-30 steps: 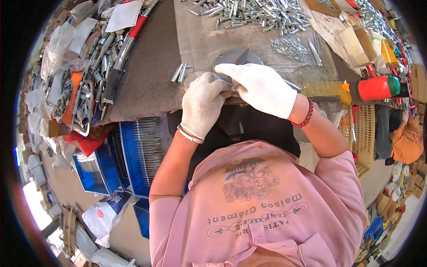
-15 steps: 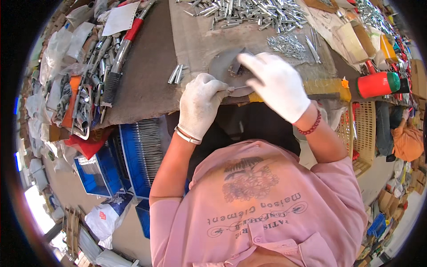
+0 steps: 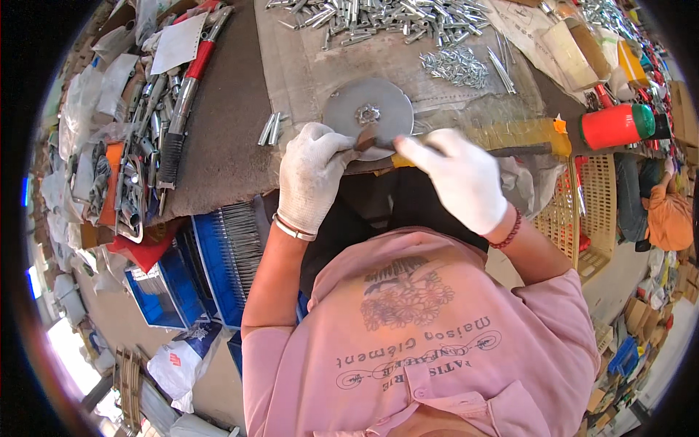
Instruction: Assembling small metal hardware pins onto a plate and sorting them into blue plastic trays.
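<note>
My left hand [image 3: 312, 178], in a white knit glove, pinches a thin metal piece at the near edge of a round grey metal disc [image 3: 386, 98]. The hammer head mostly hides that piece. My right hand [image 3: 466, 178], gloved too and blurred by motion, grips a small hammer [image 3: 369, 137]. The hammer's dark brownish head is down beside my left fingertips, over the disc's near part. A dented, shiny patch marks the disc's middle. A few short silver tubes [image 3: 269, 129] lie just beyond my left hand.
Silver tubes [image 3: 378, 20] are heaped at the back, near a pile of small metal pins [image 3: 455, 67]. Tools [image 3: 156, 116] crowd the left. A red-green cylinder [image 3: 611, 127] lies right. Blue bins [image 3: 222, 255] and a yellow basket [image 3: 597, 211] stand below the bench edge.
The hammer has come down from above the disc's middle to beside my left fingertips, uncovering the middle. My left hand keeps its pinch. The whole view has shifted slightly.
</note>
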`<state>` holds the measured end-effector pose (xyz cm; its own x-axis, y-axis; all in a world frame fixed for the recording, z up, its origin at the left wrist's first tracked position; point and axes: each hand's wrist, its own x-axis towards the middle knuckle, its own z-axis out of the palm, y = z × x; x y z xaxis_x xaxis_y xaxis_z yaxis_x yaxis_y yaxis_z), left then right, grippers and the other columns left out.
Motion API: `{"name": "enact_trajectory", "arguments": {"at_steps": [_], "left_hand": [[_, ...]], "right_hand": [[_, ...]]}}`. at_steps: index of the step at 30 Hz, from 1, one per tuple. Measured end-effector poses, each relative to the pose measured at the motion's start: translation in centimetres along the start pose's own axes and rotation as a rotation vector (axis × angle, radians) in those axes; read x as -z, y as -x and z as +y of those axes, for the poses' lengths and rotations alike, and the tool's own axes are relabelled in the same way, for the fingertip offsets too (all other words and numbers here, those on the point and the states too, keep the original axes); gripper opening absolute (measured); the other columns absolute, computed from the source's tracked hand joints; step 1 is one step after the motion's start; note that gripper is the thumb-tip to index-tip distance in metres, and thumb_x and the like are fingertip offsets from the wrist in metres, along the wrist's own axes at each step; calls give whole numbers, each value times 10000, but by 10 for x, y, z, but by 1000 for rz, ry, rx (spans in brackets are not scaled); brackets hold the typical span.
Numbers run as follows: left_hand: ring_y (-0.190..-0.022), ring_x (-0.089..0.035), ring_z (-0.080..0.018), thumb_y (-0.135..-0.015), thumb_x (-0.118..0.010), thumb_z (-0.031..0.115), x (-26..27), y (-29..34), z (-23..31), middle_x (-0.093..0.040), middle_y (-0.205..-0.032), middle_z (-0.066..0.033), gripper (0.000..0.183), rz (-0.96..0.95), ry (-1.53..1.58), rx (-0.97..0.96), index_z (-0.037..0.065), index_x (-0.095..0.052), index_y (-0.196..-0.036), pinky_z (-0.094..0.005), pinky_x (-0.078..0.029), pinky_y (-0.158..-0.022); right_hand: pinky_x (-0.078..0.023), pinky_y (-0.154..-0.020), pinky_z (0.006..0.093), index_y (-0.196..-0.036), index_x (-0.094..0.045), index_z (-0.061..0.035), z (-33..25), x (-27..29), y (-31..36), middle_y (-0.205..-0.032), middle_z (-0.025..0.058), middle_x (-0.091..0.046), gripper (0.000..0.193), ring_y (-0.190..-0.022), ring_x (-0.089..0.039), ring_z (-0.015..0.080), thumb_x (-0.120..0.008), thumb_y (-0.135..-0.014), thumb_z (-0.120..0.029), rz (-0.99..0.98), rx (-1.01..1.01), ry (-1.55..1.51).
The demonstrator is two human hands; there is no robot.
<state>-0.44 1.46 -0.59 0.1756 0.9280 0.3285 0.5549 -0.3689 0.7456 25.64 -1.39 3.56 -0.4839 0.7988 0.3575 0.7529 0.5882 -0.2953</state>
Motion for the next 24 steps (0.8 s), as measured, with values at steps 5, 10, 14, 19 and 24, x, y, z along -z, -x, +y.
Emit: {"name": "enact_trajectory", "arguments": {"at_steps": [5, 10, 14, 19, 24], "left_hand": [[-857, -682, -343, -790, -836, 51, 3, 0, 4, -671, -888, -123, 132, -18, 13, 36, 74, -771, -901, -433, -548, -742], [-850, -680, -347, -777, -837, 35, 1, 1, 2, -676, -897, -129, 135, -11, 108, 85, 67, -771, -890, -434, -545, -742], [-858, -680, -351, -771, -844, 35, 0, 1, -3, -678, -903, -135, 146, -25, 92, 80, 64, -769, -893, -428, -546, -741], [-877, -682, -338, -753, -858, 51, 5, 2, 0, -677, -898, -126, 172, -71, 157, 161, 53, -763, -896, -418, -547, -765], [-894, -679, -328, -752, -857, 52, 9, 1, 0, -678, -900, -123, 165, -83, 145, 155, 46, -768, -890, -417, -544, -790]], "right_hand": [[-581, -664, 391, -1317, -719, -245, 0, -1, -4, -936, 80, -639, 438, -766, -685, 302, -650, -930, -53, 2, -131, -79], [-566, -731, 358, -1325, -749, -168, -1, 4, -10, -968, 104, -675, 493, -805, -680, 286, -772, -864, 5, 290, -86, -215], [-550, -645, 396, -1317, -747, -227, -2, -8, -9, -830, 77, -576, 464, -735, -664, 289, -698, -903, -24, 68, -62, -73], [-567, -748, 401, -1384, -699, -197, 9, 2, -21, -964, 105, -657, 530, -859, -691, 330, -733, -888, -14, 44, -128, -144], [-551, -821, 430, -1401, -676, -156, 32, -13, -38, -1029, 144, -644, 508, -921, -667, 373, -749, -908, -57, -9, -130, -252]]}}
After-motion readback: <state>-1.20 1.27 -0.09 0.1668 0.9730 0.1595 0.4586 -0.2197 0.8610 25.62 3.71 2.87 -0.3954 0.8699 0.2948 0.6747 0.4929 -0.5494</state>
